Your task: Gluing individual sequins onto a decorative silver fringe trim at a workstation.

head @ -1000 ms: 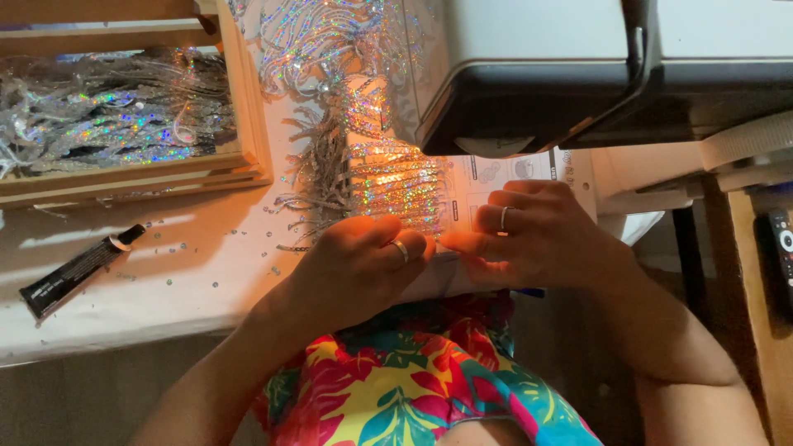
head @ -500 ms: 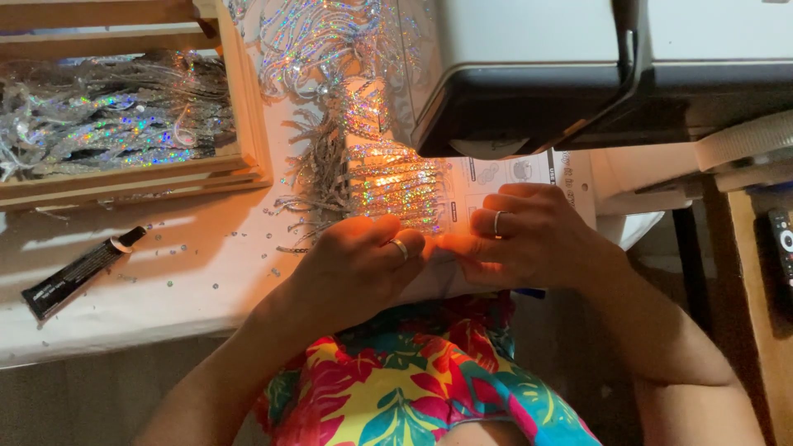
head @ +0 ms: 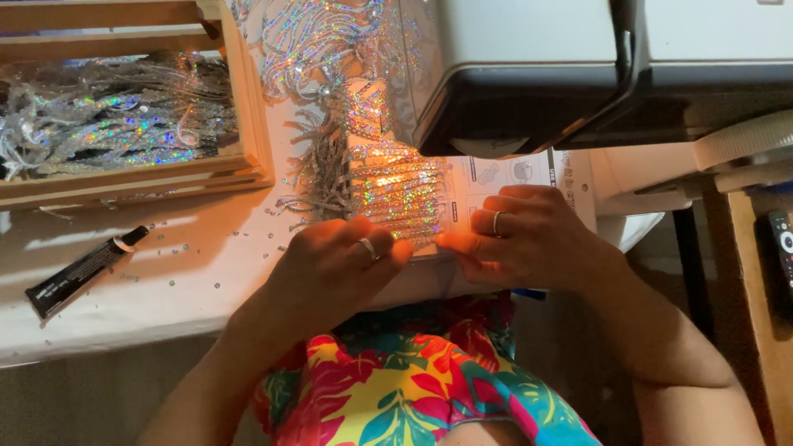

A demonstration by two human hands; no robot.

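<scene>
Upper left: wooden tray [head: 252,140] on the table [head: 165,289] — sequin strands [head: 107,116] lie in it.
Lower left: glue tube [head: 83,271] on the table, below the tray.
Centre: sequin panel [head: 396,190] under the lamp [head: 529,99].
Lower centre: left hand [head: 339,264] and right hand [head: 529,235] — side by side at the panel's near edge.
Far right: remote [head: 781,244].

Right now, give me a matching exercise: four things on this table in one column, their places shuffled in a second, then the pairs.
1. black glue tube
2. wooden tray of holographic sequin strands
3. lit panel of sequin rows
4. printed white paper sheet

A. under the fingertips of both hands
B. far left table edge
C. upper left
D. beyond the right hand

Pairs: 1-B, 2-C, 3-A, 4-D
</scene>
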